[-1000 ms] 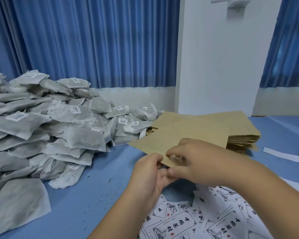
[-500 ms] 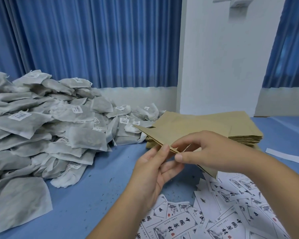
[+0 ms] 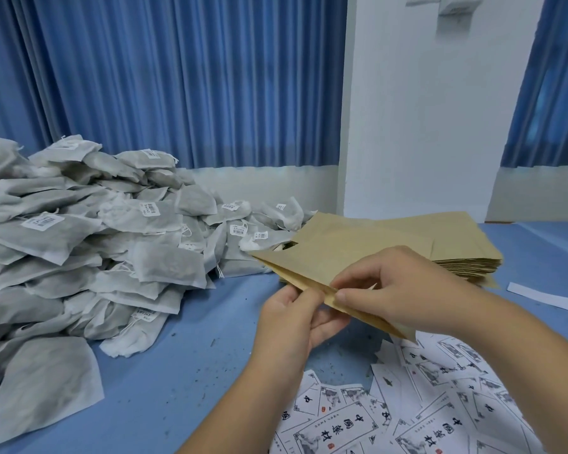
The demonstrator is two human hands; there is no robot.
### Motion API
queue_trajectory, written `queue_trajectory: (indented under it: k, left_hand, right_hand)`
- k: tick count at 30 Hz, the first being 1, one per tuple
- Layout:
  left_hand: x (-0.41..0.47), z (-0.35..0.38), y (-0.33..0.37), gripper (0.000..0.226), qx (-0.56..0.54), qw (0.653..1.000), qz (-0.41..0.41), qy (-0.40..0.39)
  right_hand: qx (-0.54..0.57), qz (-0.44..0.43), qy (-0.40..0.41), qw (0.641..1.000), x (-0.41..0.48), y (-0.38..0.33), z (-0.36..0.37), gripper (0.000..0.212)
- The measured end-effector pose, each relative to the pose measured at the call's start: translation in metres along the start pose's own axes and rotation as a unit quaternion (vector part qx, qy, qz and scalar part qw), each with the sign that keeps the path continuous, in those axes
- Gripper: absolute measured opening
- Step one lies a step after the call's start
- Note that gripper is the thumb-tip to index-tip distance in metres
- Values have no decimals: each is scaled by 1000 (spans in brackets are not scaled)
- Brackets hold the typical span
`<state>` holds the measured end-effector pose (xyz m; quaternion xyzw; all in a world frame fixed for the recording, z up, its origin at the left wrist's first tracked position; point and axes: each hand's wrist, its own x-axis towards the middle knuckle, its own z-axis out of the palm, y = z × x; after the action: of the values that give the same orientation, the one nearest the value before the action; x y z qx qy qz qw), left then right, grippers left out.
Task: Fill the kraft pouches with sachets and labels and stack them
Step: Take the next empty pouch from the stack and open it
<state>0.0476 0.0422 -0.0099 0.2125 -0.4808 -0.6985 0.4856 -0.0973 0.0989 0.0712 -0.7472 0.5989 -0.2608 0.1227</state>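
Observation:
One flat kraft pouch [image 3: 312, 260] hangs above the blue table, tilted with its edge toward me. My left hand [image 3: 291, 322] pinches its near edge from below. My right hand [image 3: 397, 290] pinches the same edge from above, fingers curled over the paper. Behind them lies a stack of empty kraft pouches [image 3: 453, 244]. A big heap of grey sachets [image 3: 89, 244] with white barcode stickers fills the left side. Printed white labels [image 3: 417, 407] with black characters lie scattered at the lower right, under my right forearm.
The blue table [image 3: 184, 362] shows bare surface with dark crumbs between the sachet heap and my arms. A white paper strip [image 3: 538, 294] lies at the right edge. Blue curtains and a white wall close off the back.
The pouch has been turned from lying flat to edge-on and drawn slightly toward me. Both hands have shifted their pinch along its near edge.

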Motion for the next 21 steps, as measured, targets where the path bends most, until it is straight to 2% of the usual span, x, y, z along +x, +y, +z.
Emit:
queue_trajectory:
  k: [2, 6, 9, 11, 14, 21]
  left_hand:
    - [-2, 4, -1, 26, -13, 1000, -12, 19]
    - [-1, 8, -1, 47, -92, 993, -37, 65]
    - [0, 6, 0, 37, -63, 996, -27, 55]
    - [-1, 4, 4, 28, -39, 999, -29, 15]
    - [0, 0, 11, 32, -34, 998, -35, -42]
    - [-4, 2, 17, 32, -59, 996, -38, -58]
  right_hand:
    - [-99, -36, 16, 994, -1, -7, 4, 15]
    - [-274, -98, 41, 956, 1, -20, 19, 23]
    - [-325, -105, 33, 939, 2, -27, 27, 22]
    - [-314, -98, 41, 944, 2, -25, 23, 24]
    - [-239, -76, 60, 966, 1, -18, 16, 23]
    - [-138, -25, 91, 986, 2, -11, 11, 17]
